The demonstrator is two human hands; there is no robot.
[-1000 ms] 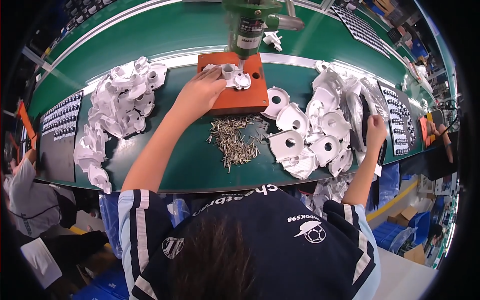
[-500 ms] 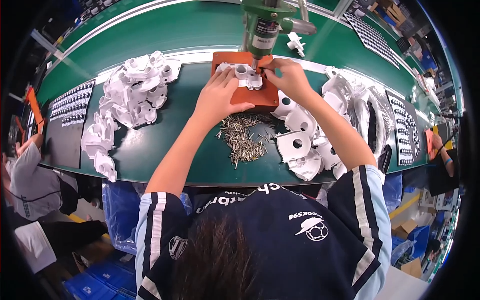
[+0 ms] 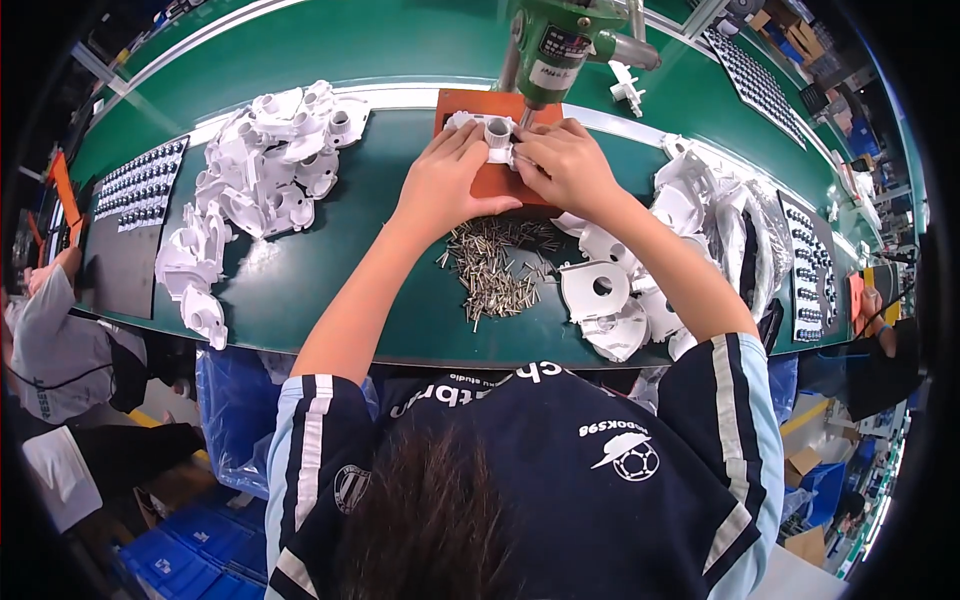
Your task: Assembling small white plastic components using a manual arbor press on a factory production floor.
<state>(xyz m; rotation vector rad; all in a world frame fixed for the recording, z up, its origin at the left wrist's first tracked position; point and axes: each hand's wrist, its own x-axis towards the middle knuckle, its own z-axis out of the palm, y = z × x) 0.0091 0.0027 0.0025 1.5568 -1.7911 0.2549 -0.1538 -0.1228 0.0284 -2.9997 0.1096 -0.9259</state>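
Under the left hand (image 3: 442, 182), thumb spread, the white part (image 3: 498, 133) is steadied on the orange block (image 3: 490, 182), presumably against shifting; whether anything is pinched by the right hand (image 3: 568, 168) (just beside) cannot be told.

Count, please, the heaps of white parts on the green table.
2: left heap, right heap, either side of the orange block. The right arm partly hides the latter heap.
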